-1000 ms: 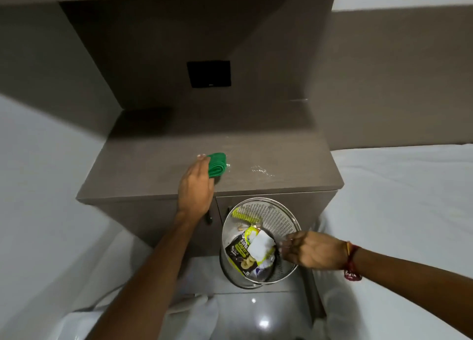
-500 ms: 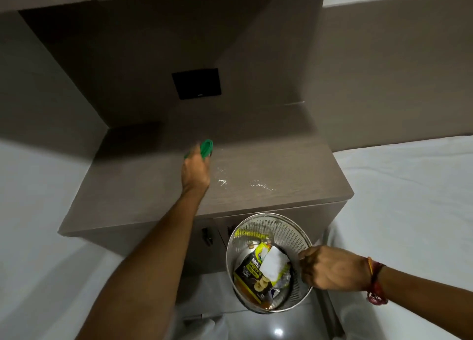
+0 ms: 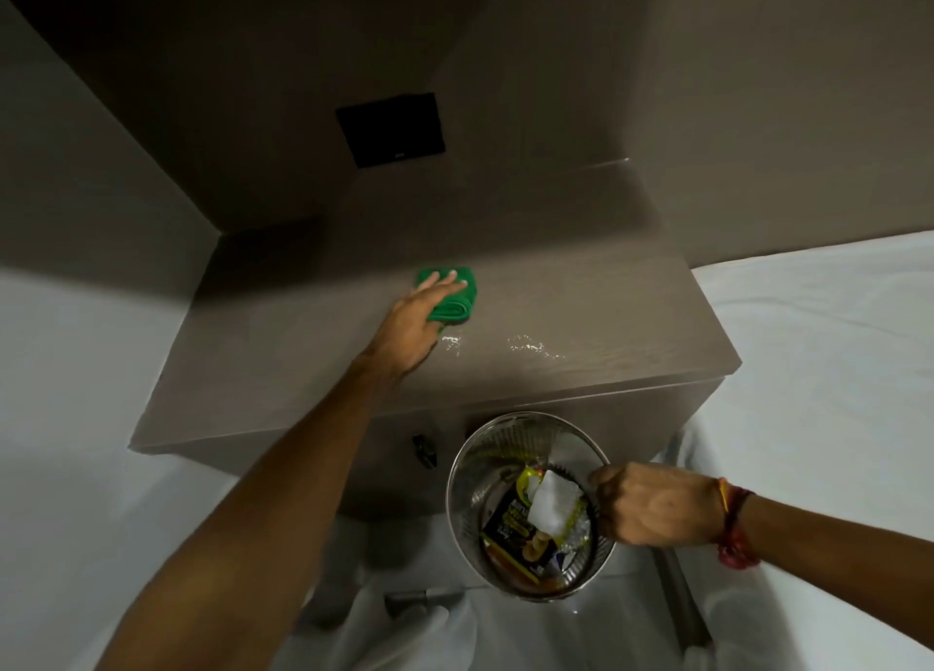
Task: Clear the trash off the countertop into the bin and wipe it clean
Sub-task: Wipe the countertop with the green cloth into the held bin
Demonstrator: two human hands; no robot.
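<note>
Green cloth (image 3: 451,297) lies under flat, spread left fingers (image 3: 438,284) — right hand (image 3: 652,503) clamps bin rim (image 3: 604,470).

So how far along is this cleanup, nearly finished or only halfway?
The trash part looks done: wrappers and a white wad lie in the metal bin, which the right hand holds by its rim. Wiping is under way: the left hand presses a green cloth flat on the countertop. Left to do: the wet streaks beside the cloth.

left hand (image 3: 415,321): extended, fingers flat | right hand (image 3: 652,505): fisted, gripping
</note>
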